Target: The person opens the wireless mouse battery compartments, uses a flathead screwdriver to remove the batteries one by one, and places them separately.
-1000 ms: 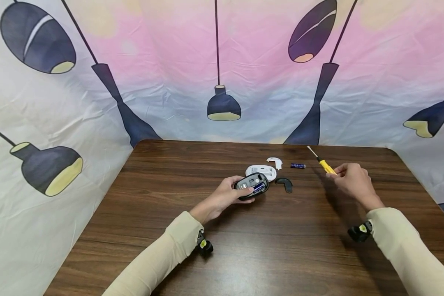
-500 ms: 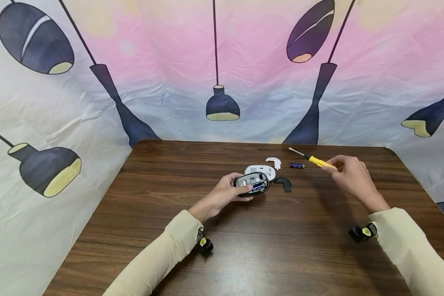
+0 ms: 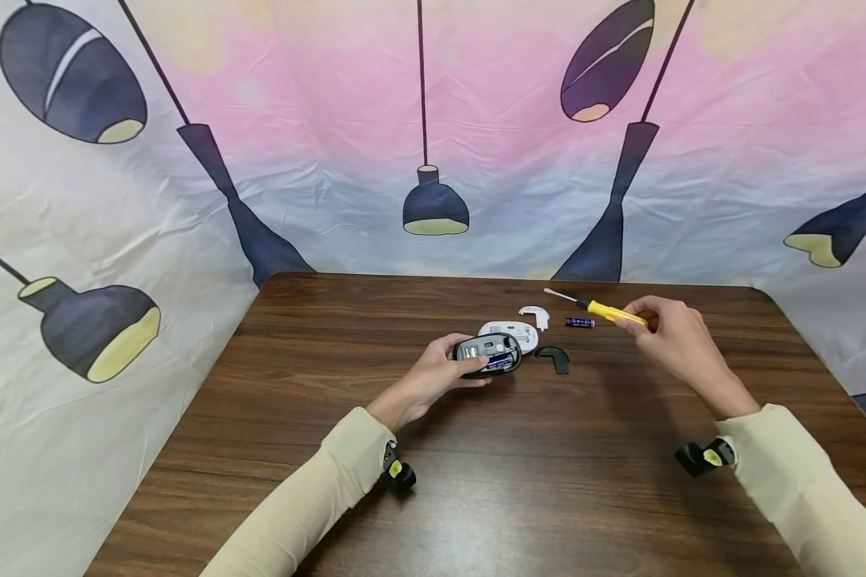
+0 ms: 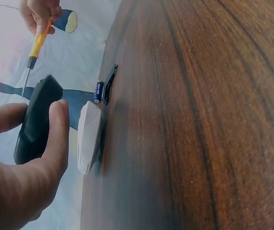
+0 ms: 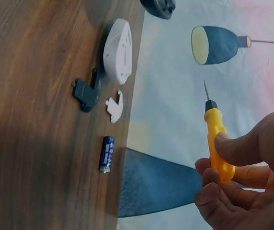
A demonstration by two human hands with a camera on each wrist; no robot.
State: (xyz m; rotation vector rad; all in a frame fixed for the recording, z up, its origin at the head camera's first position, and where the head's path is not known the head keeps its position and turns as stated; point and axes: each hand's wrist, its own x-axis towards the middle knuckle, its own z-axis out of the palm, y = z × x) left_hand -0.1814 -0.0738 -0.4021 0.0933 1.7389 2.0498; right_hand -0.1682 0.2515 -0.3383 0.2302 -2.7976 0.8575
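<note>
My left hand (image 3: pixel 433 375) grips a black computer mouse (image 3: pixel 487 348) above the table, its underside up and its battery bay uncovered. A blue battery (image 3: pixel 500 362) lies in that bay, with my thumb at its edge. Between thumb and fingers, my right hand (image 3: pixel 681 340) pinches a yellow-handled screwdriver (image 5: pixel 218 143); its thin metal tip points left, apart from the mouse. Beneath and behind the held mouse, a white mouse (image 5: pixel 118 51) rests upside down on the table.
On the wooden table (image 3: pixel 548 465) lie a white battery cover (image 5: pixel 114 106), a black battery cover (image 3: pixel 554 358) and a loose blue battery (image 5: pixel 106 154). A printed cloth (image 3: pixel 332 160) hangs behind the table's back edge.
The screwdriver has swung from pointing up and left to pointing mostly left, and has moved left toward the held mouse. My left hand has tilted the black mouse slightly.
</note>
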